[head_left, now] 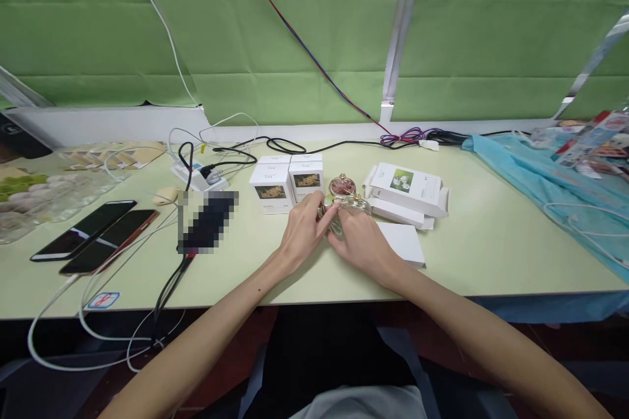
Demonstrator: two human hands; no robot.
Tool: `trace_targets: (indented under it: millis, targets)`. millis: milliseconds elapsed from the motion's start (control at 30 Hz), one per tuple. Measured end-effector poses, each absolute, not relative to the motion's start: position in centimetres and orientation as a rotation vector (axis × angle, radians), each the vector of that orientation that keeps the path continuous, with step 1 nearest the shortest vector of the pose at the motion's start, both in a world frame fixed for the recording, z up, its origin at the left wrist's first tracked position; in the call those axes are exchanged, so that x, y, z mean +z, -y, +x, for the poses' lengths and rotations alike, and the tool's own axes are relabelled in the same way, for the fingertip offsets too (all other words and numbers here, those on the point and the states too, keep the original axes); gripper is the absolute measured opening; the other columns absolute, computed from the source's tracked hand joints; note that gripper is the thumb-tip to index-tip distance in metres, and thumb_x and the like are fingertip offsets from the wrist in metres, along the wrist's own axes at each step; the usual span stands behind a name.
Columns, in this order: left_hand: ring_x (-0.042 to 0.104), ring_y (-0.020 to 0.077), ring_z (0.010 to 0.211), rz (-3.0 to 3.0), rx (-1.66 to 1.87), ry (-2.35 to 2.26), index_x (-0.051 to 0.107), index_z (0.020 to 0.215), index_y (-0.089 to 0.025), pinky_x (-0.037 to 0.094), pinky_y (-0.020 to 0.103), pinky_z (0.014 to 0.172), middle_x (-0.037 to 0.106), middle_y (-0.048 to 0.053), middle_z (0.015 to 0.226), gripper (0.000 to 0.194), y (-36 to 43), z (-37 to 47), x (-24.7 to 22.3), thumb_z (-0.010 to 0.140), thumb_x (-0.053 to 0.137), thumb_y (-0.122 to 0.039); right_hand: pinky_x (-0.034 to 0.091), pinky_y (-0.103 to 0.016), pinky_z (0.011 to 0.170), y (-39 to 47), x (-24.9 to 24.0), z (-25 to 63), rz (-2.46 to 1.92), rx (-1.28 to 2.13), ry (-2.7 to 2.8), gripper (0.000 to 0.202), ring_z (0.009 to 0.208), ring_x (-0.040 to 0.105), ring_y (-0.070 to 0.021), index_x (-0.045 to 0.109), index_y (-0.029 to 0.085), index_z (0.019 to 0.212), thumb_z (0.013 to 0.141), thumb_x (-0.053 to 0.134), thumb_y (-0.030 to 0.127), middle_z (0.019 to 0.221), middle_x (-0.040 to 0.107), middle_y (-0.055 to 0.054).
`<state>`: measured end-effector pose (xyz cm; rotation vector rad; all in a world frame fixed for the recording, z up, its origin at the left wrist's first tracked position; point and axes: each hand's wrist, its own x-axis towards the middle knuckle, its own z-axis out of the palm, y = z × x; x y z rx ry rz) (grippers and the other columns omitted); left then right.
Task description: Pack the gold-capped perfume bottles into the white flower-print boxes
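Observation:
Both hands meet near the middle of the table, over a cluster of small glassy ornaments. My left hand [303, 226] has its fingers closed round something small and green at the cluster's left side. My right hand [362, 239] touches the clear, shiny pieces [360, 203], its fingertips bent down and partly hidden among them. Just behind stands a round reddish ornament [343, 185] with a gold-coloured knob. White boxes with a flower picture [272, 191] stand upright left of the hands. Flattened white boxes with a green picture [407, 183] lie to the right, and a plain white box [403, 243] lies beside my right hand.
Two phones [83, 230] and a power strip [196, 177] with tangled cables lie on the left. Clear trays of small pieces [37, 200] are at the far left. Blue plastic sheeting [545, 190] covers the right side. A cable bundle [407, 137] runs along the back.

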<state>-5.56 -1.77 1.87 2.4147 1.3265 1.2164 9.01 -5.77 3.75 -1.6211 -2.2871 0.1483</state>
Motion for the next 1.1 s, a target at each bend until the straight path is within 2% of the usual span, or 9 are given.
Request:
trace_targets:
  millis: [233, 367, 500, 600, 700, 767, 900, 1000, 1100]
  targets:
    - [0.043, 0.0111, 0.059, 2.449, 1.176, -1.287, 0.040, 0.083, -0.022, 0.030, 0.024, 0.058, 0.049, -0.003, 0.071, 0.027, 1.6, -5.1, 1.6, 0.103, 0.049, -0.037, 0.050, -0.039, 0.092, 6.0, 4.0, 9.5, -1.613, 0.140, 2.313, 0.033, 0.102, 0.068, -0.0311, 0.063, 0.002, 0.120, 0.097, 0.047, 0.020, 0.111, 0.071, -0.021]
    - [0.046, 0.0119, 0.056, 2.414, 1.129, -1.236, 0.046, 0.097, -0.022, 0.031, 0.024, 0.056, 0.052, -0.003, 0.071, 0.016, 1.7, -4.8, 2.3, 0.105, 0.044, -0.036, 0.051, -0.037, 0.083, 5.9, 3.7, 9.8, -1.637, 0.119, 2.304, 0.026, 0.096, 0.070, -0.0302, 0.064, 0.006, 0.111, 0.098, 0.047, 0.020, 0.106, 0.071, -0.019]
    - [0.047, 0.0121, 0.053, 2.299, 1.132, -1.253, 0.048, 0.102, -0.022, 0.033, 0.024, 0.054, 0.052, -0.005, 0.068, 0.022, 1.7, -4.9, 3.3, 0.105, 0.041, -0.042, 0.050, -0.035, 0.075, 5.8, 3.6, 10.2, -1.679, 0.122, 2.298, 0.019, 0.089, 0.071, -0.0294, 0.063, 0.010, 0.104, 0.097, 0.051, 0.023, 0.103, 0.072, -0.018]
    - [0.054, 0.0136, 0.060, 2.275, 1.155, -1.303, 0.050, 0.099, -0.021, 0.037, 0.025, 0.058, 0.058, -0.002, 0.075, 0.023, 1.2, -5.8, 3.4, 0.104, 0.043, -0.043, 0.049, -0.036, 0.073, 5.9, 3.8, 10.6, -1.678, 0.129, 2.305, 0.019, 0.089, 0.070, -0.0305, 0.062, 0.010, 0.107, 0.098, 0.055, 0.025, 0.102, 0.072, -0.017]
    - [0.060, 0.0178, 0.073, 2.347, 1.159, -1.424, 0.055, 0.093, -0.020, 0.044, 0.028, 0.068, 0.063, 0.004, 0.084, 0.022, 0.7, -7.0, 2.8, 0.103, 0.046, -0.037, 0.049, -0.036, 0.074, 6.0, 4.1, 10.8, -1.642, 0.152, 2.288, 0.026, 0.090, 0.069, -0.0316, 0.063, 0.012, 0.107, 0.098, 0.060, 0.036, 0.099, 0.072, -0.016]
    - [0.064, 0.0213, 0.084, 2.389, 1.121, -1.443, 0.060, 0.100, -0.018, 0.047, 0.032, 0.077, 0.068, 0.008, 0.095, 0.021, 0.4, -7.7, 2.2, 0.102, 0.047, -0.034, 0.050, -0.036, 0.076, 6.0, 4.3, 10.7, -1.616, 0.153, 2.230, 0.032, 0.092, 0.069, -0.0305, 0.064, 0.013, 0.109, 0.100, 0.057, 0.042, 0.103, 0.070, -0.016]
    - [0.067, 0.0263, 0.101, 2.394, 0.953, -1.426, 0.064, 0.119, -0.016, 0.050, 0.036, 0.088, 0.072, 0.013, 0.113, 0.027, 0.4, -8.3, 1.4, 0.100, 0.048, -0.025, 0.049, -0.034, 0.078, 5.5, 4.5, 10.1, -1.574, 0.108, 2.135, 0.034, 0.096, 0.067, -0.0279, 0.064, 0.013, 0.115, 0.104, 0.050, 0.041, 0.110, 0.067, -0.016]
    - [0.069, 0.0261, 0.096, 2.322, 0.847, -1.426, 0.057, 0.137, -0.017, 0.052, 0.038, 0.087, 0.073, 0.013, 0.114, 0.040, 0.5, -8.2, 1.1, 0.099, 0.048, -0.024, 0.047, -0.034, 0.074, 4.9, 4.6, 9.6, -1.564, 0.072, 2.151, 0.033, 0.089, 0.066, -0.0267, 0.067, 0.013, 0.107, 0.105, 0.046, 0.038, 0.105, 0.068, -0.015]
    - [0.068, 0.0237, 0.085, 2.307, 0.808, -1.398, 0.058, 0.139, -0.017, 0.052, 0.037, 0.085, 0.075, 0.012, 0.106, 0.043, 0.7, -8.0, 1.3, 0.096, 0.050, -0.021, 0.046, -0.034, 0.073, 4.4, 4.8, 9.4, -1.562, 0.069, 2.180, 0.031, 0.086, 0.065, -0.0256, 0.067, 0.012, 0.101, 0.105, 0.043, 0.031, 0.102, 0.069, -0.015]
